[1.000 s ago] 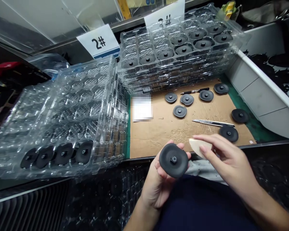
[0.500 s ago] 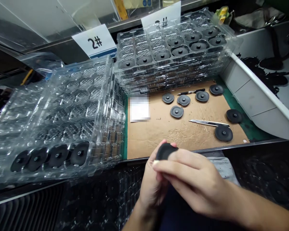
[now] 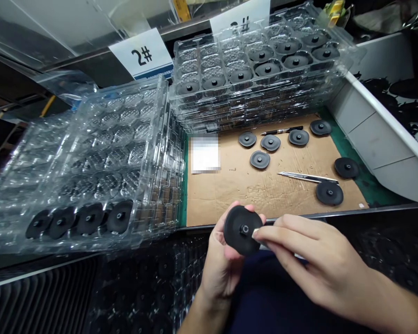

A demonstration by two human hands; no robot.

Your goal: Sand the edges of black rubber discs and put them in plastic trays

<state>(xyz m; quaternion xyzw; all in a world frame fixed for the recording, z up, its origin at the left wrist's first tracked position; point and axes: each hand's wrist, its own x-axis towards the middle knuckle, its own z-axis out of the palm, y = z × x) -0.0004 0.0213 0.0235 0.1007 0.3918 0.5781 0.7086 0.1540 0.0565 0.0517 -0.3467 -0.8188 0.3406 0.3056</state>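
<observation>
Disc [image 3: 242,229]: black, matte, round, with a small raised hub at the centre. The face is turned up toward us. It sits just off the near edge of the cardboard [image 3: 230,190], at about its middle.

Left hand [image 3: 223,264]: closed around the disc from behind, fingertips showing over its far rim.

Right hand [image 3: 310,264]: fingers drawn together, tips touching the disc's right rim. A pale tip shows there. We cannot tell whether it is a nail or something held.

Left trays [image 3: 90,153]: a stack of clear blister trays to the left of the cardboard, tilted. The top tray has four discs [image 3: 80,220] in its near row, and the cells beyond show bare dimpled floors.

Far trays [image 3: 257,97]: a clear stack along the far edge of the cardboard. In the top tray the near row and right-hand cells hold one disc each, and the far-left cells look bare.

On the cardboard: seven loose discs [image 3: 259,159], a blade [image 3: 308,177] and a pen [image 3: 282,131].
</observation>
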